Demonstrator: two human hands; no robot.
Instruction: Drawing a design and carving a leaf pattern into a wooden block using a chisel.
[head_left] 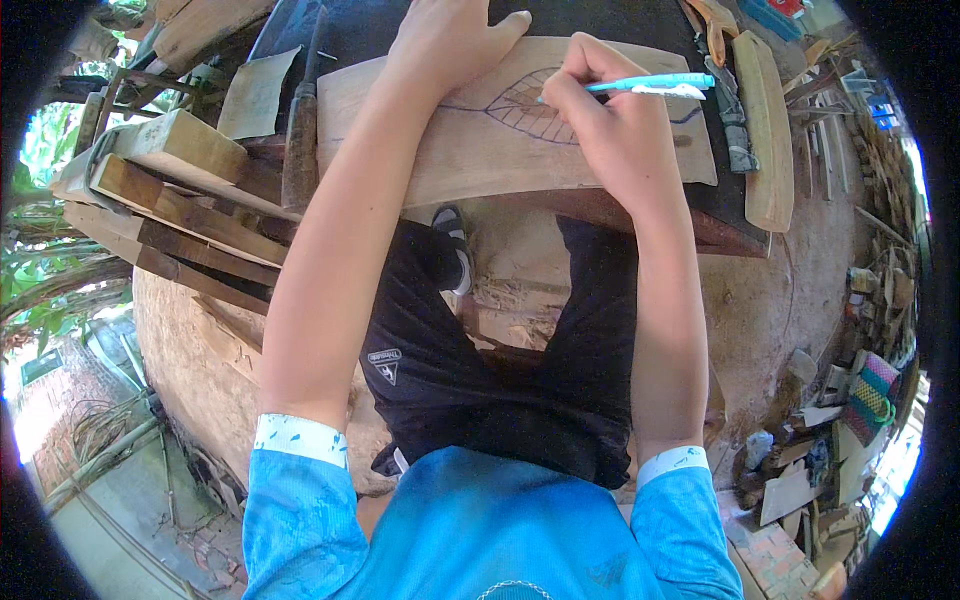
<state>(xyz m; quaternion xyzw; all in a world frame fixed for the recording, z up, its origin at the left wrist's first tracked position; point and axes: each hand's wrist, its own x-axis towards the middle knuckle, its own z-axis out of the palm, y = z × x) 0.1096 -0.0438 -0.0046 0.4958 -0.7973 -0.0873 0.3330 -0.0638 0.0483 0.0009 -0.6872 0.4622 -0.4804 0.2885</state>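
A pale wooden board (450, 160) lies across a dark table in front of me. Drawn on it in dark ink is a leaf shape (520, 120) with veins, and a line runs off from either end. My right hand (615, 125) is closed round a light blue pen (660, 82), its tip down at the leaf's inside. Near the board's far edge my left hand (450, 45) rests with the thumb stretched out to the right; the picture's top edge cuts off its other fingers.
Left of the board lie a long tool with a wooden handle (300, 150), a sheet of paper (260, 95) and stacked timber pieces (180, 150). At the right are a wooden block (766, 140) and a grey wrapped strip (735, 125). A striped woven bag (868, 400) sits among floor scraps.
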